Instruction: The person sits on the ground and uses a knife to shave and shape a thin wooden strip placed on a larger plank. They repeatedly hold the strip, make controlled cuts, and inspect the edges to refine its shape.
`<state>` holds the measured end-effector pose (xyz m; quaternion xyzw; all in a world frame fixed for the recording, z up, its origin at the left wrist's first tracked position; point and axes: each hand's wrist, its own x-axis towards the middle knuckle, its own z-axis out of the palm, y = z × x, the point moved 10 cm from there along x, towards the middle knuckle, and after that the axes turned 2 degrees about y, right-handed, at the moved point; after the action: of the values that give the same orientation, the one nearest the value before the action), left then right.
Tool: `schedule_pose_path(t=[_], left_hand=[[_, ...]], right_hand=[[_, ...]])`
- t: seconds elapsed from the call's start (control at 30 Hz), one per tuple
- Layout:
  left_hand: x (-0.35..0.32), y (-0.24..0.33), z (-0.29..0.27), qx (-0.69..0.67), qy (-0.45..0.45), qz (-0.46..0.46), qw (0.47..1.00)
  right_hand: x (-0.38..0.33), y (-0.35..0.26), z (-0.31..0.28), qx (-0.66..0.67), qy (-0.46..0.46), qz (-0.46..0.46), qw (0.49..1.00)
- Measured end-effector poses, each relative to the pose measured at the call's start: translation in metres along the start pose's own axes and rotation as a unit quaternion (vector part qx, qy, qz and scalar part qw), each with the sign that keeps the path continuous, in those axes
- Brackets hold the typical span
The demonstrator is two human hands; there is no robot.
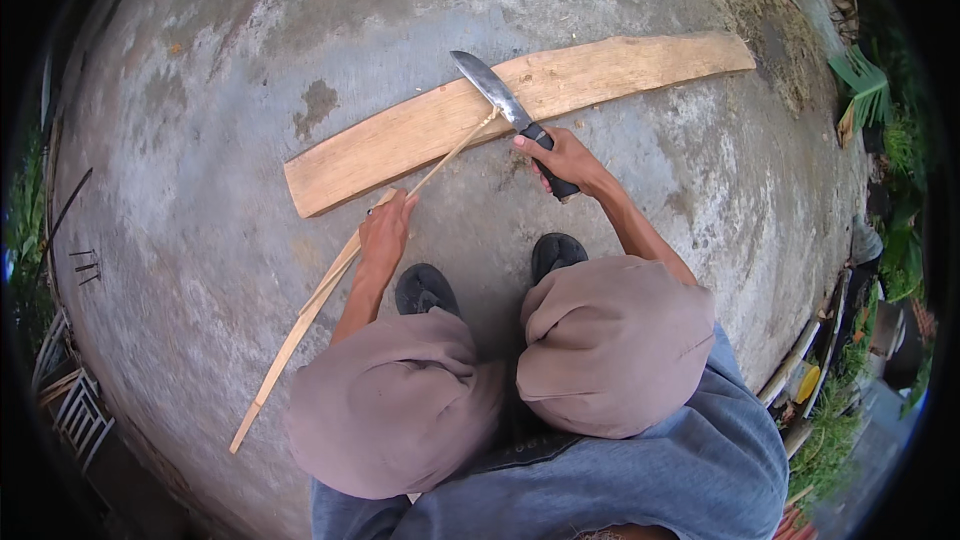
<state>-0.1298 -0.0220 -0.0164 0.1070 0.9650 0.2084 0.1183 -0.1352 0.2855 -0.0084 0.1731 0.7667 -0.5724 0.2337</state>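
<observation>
In my right hand (563, 162) is a large knife (490, 85) with a broad steel blade and a black handle. Its blade reaches up and to the left over a long pale wooden plank (400, 152) lying on the ground. My left hand (387, 225) is closed round a long thin bamboo strip (290, 342). The strip's narrow far end lies over the plank and meets the blade near the handle. Its wider part runs back down to the lower left, past my left knee, and looks split into more than one piece.
A stained concrete floor (200, 200) surrounds the plank. My dark shoes (427, 290) are planted between the plank and my bent knees. Green plants (900, 155) and a yellow object (804, 381) line the right edge. A white slatted frame (82, 422) stands at lower left.
</observation>
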Motion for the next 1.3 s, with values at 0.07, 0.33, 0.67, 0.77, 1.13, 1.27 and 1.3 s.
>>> schedule_pose_path(t=[0.07, 0.33, 0.67, 0.77, 1.13, 1.27, 1.3], left_hand=[[0.001, -0.003, 0.008, -0.003, -0.029, -0.013, 1.000], [-0.011, 0.028, -0.011, 0.036, -0.012, -0.015, 0.999], [-0.017, 0.039, -0.017, 0.038, -0.008, -0.020, 0.999], [-0.016, 0.040, -0.017, 0.035, -0.004, -0.013, 0.999], [-0.016, 0.049, -0.023, 0.041, -0.001, -0.008, 0.999], [-0.013, 0.051, -0.032, 0.048, 0.006, 0.001, 0.999], [-0.015, 0.053, -0.026, 0.052, -0.010, -0.004, 0.999]], right_hand=[[-0.010, -0.020, -0.013, -0.212, 0.108, -0.053, 0.970], [-0.051, -0.065, 0.016, -0.324, 0.179, -0.308, 0.876], [-0.061, -0.038, 0.028, -0.317, 0.157, -0.262, 0.898], [-0.066, -0.041, 0.028, -0.328, 0.172, -0.278, 0.886], [-0.072, -0.042, 0.030, -0.278, 0.159, -0.307, 0.896], [-0.037, -0.011, 0.013, -0.349, 0.171, -0.213, 0.896], [-0.027, 0.002, 0.003, -0.383, 0.172, -0.127, 0.899]])
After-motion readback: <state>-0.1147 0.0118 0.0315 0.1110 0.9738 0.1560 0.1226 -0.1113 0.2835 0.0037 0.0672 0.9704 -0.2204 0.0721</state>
